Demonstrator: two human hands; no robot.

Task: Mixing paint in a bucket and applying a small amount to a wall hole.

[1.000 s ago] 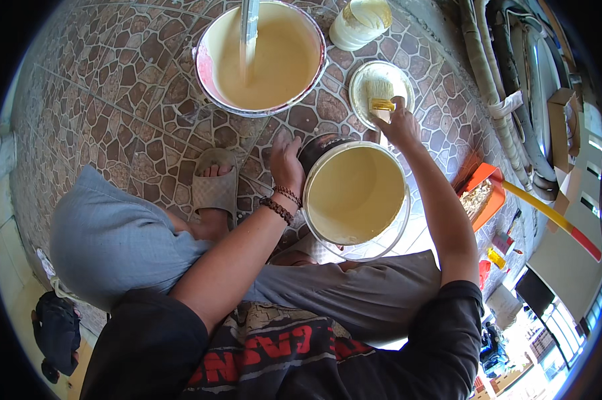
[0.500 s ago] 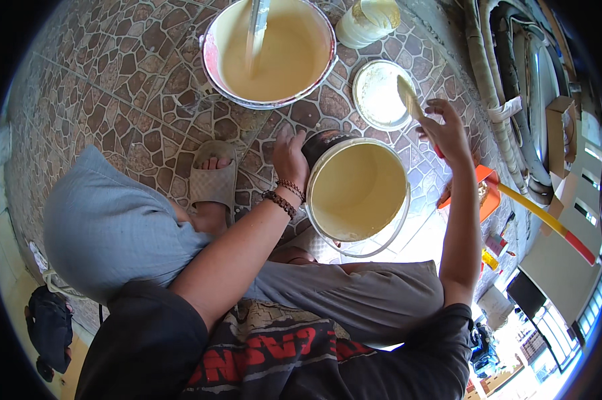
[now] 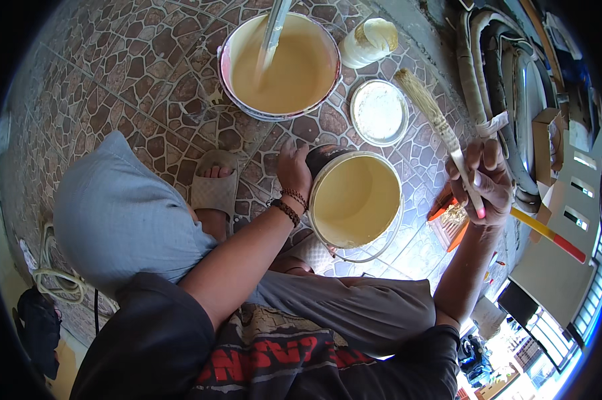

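My left hand [image 3: 294, 170] steadies a small bucket [image 3: 355, 200] by its dark outer side, fingers curled against it. This bucket leans so its mouth faces me, and cream paint coats its inside. Off to the right, my right hand [image 3: 486, 180] is closed around the lower end of a paintbrush [image 3: 433, 110]. Its long pale bristles point up and to the left, over the floor. Farther away stands a larger paint bucket [image 3: 225, 67], partly filled with cream paint, with a flat stick [image 3: 272, 35] leaning in it. A round white lid [image 3: 379, 112] lies between the buckets and the brush.
A paint-smeared white tub [image 3: 367, 43] lies near the large bucket. At right are an orange dustpan [image 3: 444, 210], a yellow-and-red handle [image 3: 547, 233], coiled hoses [image 3: 481, 73] and a cardboard box [image 3: 546, 147]. My sandalled foot [image 3: 215, 180] rests on the stone-patterned tiles.
My right hand has moved right and down, toward me, carrying the brush away from above the lid. My left hand stays on the small bucket; the view has shifted slightly.
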